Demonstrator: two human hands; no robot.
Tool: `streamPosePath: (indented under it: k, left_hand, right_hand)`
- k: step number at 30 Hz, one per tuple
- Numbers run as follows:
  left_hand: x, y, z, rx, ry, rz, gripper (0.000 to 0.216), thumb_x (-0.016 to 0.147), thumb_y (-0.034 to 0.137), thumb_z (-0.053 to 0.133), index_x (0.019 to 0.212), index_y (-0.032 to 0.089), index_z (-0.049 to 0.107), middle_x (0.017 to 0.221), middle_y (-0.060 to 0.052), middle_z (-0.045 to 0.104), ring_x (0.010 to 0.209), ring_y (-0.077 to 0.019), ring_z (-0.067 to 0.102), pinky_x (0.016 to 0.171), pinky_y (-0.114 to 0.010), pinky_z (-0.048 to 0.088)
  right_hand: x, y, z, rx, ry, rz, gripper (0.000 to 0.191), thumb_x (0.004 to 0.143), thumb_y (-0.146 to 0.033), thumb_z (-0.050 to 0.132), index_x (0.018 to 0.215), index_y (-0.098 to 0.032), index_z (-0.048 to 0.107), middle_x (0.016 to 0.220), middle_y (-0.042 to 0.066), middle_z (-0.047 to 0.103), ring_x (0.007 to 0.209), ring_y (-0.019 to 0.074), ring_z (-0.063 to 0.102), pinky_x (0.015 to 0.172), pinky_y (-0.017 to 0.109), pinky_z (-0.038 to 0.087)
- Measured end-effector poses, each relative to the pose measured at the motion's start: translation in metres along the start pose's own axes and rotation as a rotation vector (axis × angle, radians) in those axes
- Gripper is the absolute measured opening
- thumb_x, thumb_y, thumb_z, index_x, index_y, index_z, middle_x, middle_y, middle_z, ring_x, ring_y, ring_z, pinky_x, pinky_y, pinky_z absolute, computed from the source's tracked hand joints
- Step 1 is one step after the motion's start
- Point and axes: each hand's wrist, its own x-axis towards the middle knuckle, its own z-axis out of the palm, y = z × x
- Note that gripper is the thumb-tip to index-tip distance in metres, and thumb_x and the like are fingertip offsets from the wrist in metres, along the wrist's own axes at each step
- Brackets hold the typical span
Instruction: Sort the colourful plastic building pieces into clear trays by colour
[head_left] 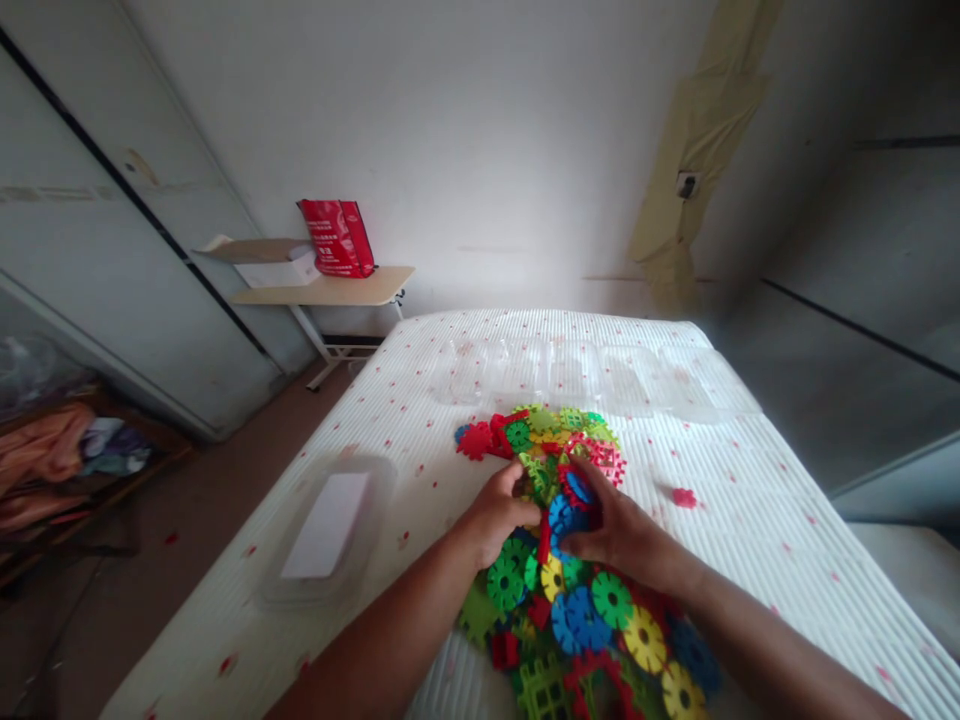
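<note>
A heap of plastic interlocking toy pieces, notched discs and square lattices in several colours, runs down the middle of the bed. My left hand (499, 515) is at the heap's left side, fingers curled beside a yellow-green piece (536, 475); what lies inside its grip is hidden. On the right, my right hand (626, 530) has thumb and fingers around blue notched discs (564, 518). Nearer me lie a green disc (612, 598), a yellow disc (645, 638) and more blue discs (581, 620). Red pieces (476, 440) sit at the heap's far left end.
Clear plastic compartment trays (574, 372) stretch across the bed's far side. A clear lidded box (330, 530) with a white sheet lies left. One pinkish-red piece (684, 497) rests apart at right. Beyond the bed, a small table (375, 287) bears a red bag (341, 240).
</note>
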Motion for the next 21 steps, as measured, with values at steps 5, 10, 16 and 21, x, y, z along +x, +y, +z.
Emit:
streamPosePath:
  k: [5,10,16,21]
  left_hand:
    - [-0.004,0.012,0.0,-0.107,0.002,0.048,0.067,0.055,0.007,0.054,0.121,0.019,0.053,0.094,-0.003,0.067,0.08,-0.0192,0.063,0.072,-0.031,0.05]
    - [-0.014,0.03,0.003,0.174,0.127,0.108,0.063,0.058,0.007,0.052,0.12,0.02,0.054,0.095,-0.002,0.068,0.085,-0.0203,0.062,0.076,-0.03,0.049]
    - [-0.029,0.016,0.03,0.541,0.187,0.311,0.063,0.06,0.0,0.044,0.118,0.023,0.055,0.119,-0.002,0.059,0.109,-0.0212,0.054,0.1,-0.035,0.04]
    - [-0.041,-0.007,0.051,0.76,-0.001,0.498,0.075,0.064,-0.005,0.038,0.132,0.025,0.043,0.135,-0.003,0.046,0.127,-0.0199,0.039,0.11,-0.038,0.03]
  right_hand:
    - [0.008,0.006,0.016,0.348,-0.029,-0.034,0.103,0.058,-0.017,0.069,0.144,-0.025,0.013,0.115,0.007,0.06,0.074,0.0162,0.062,0.062,0.03,0.053]
    - [0.018,0.003,0.017,0.377,-0.049,-0.147,0.096,0.062,-0.02,0.067,0.144,-0.028,0.017,0.116,0.007,0.06,0.072,0.0171,0.063,0.06,0.03,0.053]
    - [0.018,0.007,-0.02,-0.12,0.039,-0.427,0.078,0.067,-0.025,0.066,0.138,-0.025,0.034,0.135,0.009,0.046,0.121,0.0279,0.046,0.1,0.042,0.04]
    - [0.006,0.022,-0.042,-0.374,0.113,-0.483,0.055,0.077,-0.023,0.056,0.131,-0.026,0.045,0.126,0.008,0.055,0.116,0.0255,0.051,0.098,0.043,0.043]
